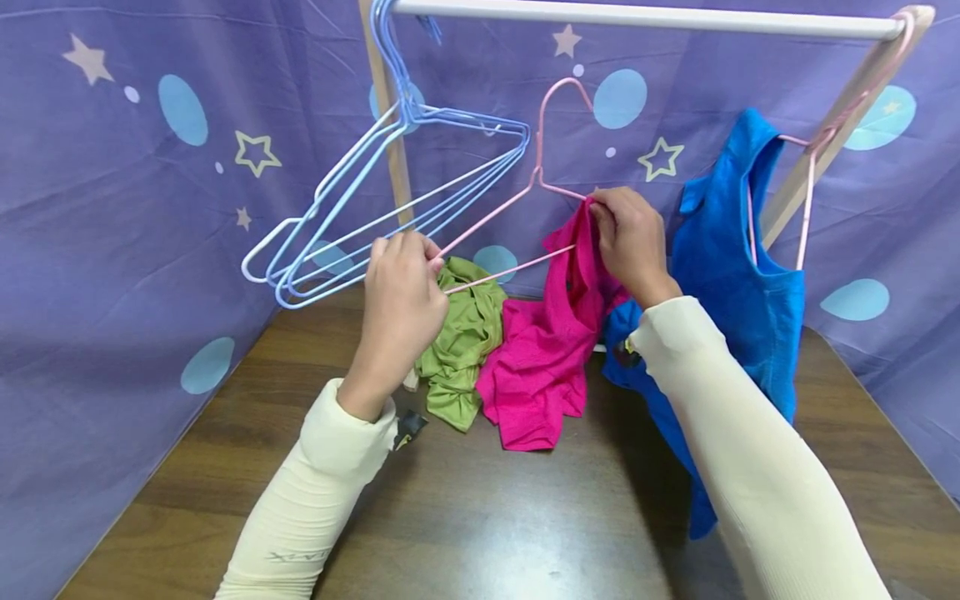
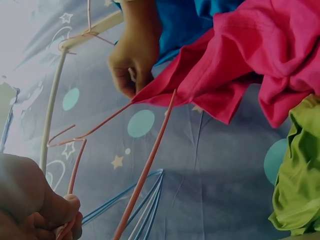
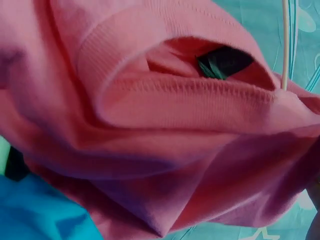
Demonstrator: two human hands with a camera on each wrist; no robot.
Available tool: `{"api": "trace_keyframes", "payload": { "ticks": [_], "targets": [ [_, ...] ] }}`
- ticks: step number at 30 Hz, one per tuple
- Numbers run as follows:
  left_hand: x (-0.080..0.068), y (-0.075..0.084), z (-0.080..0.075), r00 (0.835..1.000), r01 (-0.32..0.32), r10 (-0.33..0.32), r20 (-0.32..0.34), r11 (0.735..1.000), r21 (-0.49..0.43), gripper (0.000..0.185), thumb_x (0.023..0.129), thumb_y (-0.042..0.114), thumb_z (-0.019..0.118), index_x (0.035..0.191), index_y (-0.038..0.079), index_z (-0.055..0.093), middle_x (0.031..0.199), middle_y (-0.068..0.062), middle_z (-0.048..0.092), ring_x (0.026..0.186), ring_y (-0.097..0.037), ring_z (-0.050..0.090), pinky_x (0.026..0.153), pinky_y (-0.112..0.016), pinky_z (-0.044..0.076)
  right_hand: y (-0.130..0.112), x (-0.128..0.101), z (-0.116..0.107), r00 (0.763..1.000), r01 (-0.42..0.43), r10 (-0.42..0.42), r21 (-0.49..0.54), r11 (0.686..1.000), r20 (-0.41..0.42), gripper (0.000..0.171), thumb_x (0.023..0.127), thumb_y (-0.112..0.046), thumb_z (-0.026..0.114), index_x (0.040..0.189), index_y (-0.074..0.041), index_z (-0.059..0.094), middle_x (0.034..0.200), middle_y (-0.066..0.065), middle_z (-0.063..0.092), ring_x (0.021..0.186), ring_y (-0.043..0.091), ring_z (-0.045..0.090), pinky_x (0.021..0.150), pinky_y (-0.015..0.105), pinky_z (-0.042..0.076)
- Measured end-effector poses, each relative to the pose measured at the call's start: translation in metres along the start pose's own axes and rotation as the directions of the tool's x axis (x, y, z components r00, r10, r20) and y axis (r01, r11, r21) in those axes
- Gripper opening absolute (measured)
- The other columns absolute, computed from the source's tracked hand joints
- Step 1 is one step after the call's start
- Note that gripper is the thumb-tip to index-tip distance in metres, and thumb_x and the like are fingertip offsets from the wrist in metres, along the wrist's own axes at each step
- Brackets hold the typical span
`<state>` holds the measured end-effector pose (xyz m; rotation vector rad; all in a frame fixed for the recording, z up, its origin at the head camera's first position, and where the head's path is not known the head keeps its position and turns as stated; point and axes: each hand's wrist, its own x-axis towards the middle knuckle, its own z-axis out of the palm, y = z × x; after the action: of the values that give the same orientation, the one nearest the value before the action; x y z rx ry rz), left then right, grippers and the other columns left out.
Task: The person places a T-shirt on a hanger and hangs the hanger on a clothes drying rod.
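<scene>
The left hand grips one end of a pink hanger. The right hand pinches a pink shirt onto its other shoulder. Threading looks barely begun; most cloth lies on the table below.

Dark wood-grain desk, enclosed at back and both sides by purple star-print cloth. A crumpled green garment lies on it near the back edge, with the lower part of a pink garment spread just beside it on the right, the two touching. The hem of a hanging blue garment drapes down onto the desk right of the pink one.
</scene>
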<state>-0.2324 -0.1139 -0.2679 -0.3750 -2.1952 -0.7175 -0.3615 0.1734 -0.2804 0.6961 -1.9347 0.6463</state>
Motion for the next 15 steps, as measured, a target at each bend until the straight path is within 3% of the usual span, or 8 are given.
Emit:
{"api": "trace_keyframes", "payload": {
  "ticks": [15],
  "targets": [
    [0.0011, 0.0023, 0.0046, 1.000, 0.004, -0.004, 0.004, 1.000, 0.000, 0.006, 0.089, -0.009, 0.064, 0.093, -0.005, 0.063, 0.088, -0.018, 0.063, 0.083, -0.036, 0.050, 0.088, -0.045, 0.040, -0.0084, 0.0001, 0.0022, 0.998, 0.032, -0.034, -0.033, 0.999, -0.048, 0.020, 0.104, -0.009, 0.058, 0.107, 0.004, 0.073, 0.105, 0.020, 0.073, 0.101, 0.036, 0.068, 0.093, 0.048, 0.052]
  ]
}}
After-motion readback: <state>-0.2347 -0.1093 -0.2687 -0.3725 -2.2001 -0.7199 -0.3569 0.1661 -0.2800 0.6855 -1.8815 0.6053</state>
